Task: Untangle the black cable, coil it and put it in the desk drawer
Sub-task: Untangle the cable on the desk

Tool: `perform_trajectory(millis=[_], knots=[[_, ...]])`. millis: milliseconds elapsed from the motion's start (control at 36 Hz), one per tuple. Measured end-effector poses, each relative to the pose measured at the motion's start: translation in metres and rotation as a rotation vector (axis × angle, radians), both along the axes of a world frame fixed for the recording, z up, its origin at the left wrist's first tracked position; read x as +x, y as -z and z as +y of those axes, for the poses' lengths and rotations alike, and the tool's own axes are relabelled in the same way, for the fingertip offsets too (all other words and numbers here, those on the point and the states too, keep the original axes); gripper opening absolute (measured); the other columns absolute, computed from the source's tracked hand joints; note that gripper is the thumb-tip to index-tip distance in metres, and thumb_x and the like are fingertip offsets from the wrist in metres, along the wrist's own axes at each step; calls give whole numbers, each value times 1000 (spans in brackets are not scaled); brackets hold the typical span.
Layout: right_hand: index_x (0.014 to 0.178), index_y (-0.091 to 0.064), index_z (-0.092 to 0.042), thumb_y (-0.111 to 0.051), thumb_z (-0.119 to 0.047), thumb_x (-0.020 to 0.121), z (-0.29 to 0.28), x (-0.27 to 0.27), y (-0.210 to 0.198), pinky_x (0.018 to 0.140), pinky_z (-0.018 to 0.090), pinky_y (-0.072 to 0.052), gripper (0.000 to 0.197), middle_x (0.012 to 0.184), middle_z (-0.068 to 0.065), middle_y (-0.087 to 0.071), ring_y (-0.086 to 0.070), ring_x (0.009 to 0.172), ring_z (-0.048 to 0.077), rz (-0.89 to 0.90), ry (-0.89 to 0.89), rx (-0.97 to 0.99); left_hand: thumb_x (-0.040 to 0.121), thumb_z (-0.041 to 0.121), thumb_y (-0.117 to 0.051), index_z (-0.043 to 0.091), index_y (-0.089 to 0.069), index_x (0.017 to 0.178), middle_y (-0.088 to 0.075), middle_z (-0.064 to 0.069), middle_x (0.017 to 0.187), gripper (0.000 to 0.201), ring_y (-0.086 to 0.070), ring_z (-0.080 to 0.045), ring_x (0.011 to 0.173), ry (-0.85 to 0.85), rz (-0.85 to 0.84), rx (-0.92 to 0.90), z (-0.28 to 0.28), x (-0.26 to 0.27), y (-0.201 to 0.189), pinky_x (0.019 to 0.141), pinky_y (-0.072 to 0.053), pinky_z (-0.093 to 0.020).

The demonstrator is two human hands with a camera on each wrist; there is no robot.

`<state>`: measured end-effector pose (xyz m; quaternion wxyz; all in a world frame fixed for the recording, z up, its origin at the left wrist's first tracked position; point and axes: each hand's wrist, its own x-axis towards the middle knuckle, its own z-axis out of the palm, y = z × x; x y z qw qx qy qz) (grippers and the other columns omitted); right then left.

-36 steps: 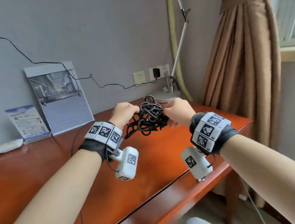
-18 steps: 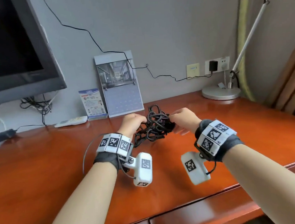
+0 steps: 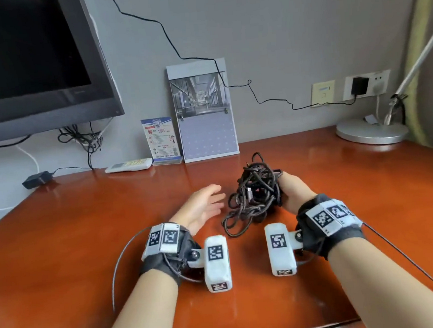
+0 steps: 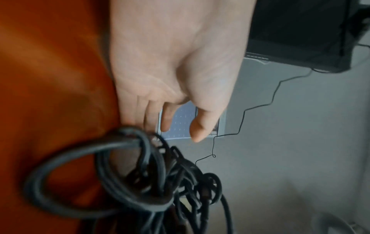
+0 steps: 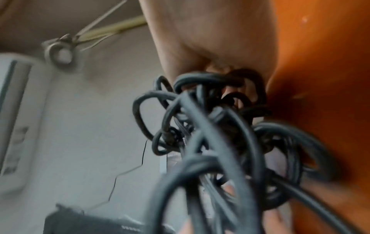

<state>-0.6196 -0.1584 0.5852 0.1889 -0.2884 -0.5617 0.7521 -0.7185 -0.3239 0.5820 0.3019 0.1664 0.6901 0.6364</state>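
The head view is bright and evenly lit by soft daylight, and mostly sharp. The polished table (image 3: 62,253) shows pale glare streaks toward its far edge and near its right-hand corner by the lamp base (image 3: 371,132). Shadows are faint and soft-edged. Straight lines bow toward the frame's edges. Both wrist views are dimmer and smeared with motion blur: the black cable (image 4: 124,182) close to the lens is out of focus, the left hand (image 4: 174,66) soft, the wall behind grainy.
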Motion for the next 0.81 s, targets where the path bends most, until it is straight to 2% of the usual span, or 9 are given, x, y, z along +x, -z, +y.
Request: perform_trajectory(millis=[111,194,278,389,500,556,611,667,806], knots=[[91,-62,7,-37,-12,96,-12,-13,9,53,36,-58,32,76,20,-70,-70,64,29,124,-103,-253,98,14,-41,8,-62,97,-69,-5,79,21,-65,-15,68,193,-94,81,1,5,4,66,-54,-23],[86,-59,7,-37,-14,99,-18,-25,10,46,34,-56,33,68,20,-69,-68,56,28,112,-119,-296,96,17,-47,10,-62,98,-68,-5,79,17,-63,-13,59,190,-74,56,5,7,9,51,-49,-20],[76,-58,6,-35,-12,99,-19,-30,5,40,30,-53,37,59,17,-67,-66,48,26,131,-98,-301,93,17,-52,7,-60,103,-68,-6,81,16,-63,-16,60,105,-86,101,6,4,11,57,-50,-27],[85,-58,-2,-38,-8,94,-18,-39,7,64,33,-50,23,79,13,-60,-60,65,24,91,-3,-166,94,9,-49,4,-61,92,-69,-7,65,13,-66,-16,54,-66,-141,198,9,-3,16,60,-58,-33],[80,-49,-12,-38,-12,95,-18,-40,8,62,29,-42,19,73,6,-53,-52,62,19,8,-12,-46,96,3,-43,-4,-56,96,-66,-18,76,14,-67,-25,68,-172,-274,389,10,-2,15,58,-60,-33],[90,-51,-11,-41,-14,96,-20,-36,8,60,29,-45,12,74,4,-52,-52,64,18,-64,-72,50,96,-1,-41,-6,-55,93,-64,-20,80,15,-66,-23,68,-203,-307,476,10,-1,15,59,-59,-31],[96,-51,-9,-46,-15,95,-23,-31,7,55,29,-44,8,72,3,-50,-49,60,16,-150,-131,132,96,-3,-43,-2,-53,93,-63,-19,80,11,-67,-19,59,-236,-309,522,9,-1,16,60,-59,-29],[85,-50,-9,-46,-16,94,-26,-27,4,53,27,-42,12,68,4,-49,-46,55,17,-217,-191,173,95,-5,-45,3,-48,86,-63,-17,77,13,-67,-18,55,-264,-303,538,9,0,15,59,-59,-28],[91,-57,-8,-47,-35,96,-36,-21,4,41,20,-42,29,65,4,-64,-52,46,13,-330,-413,308,95,-6,-44,9,-47,88,-63,-14,75,17,-63,-18,64,-273,-249,508,11,1,17,63,-56,-29]])
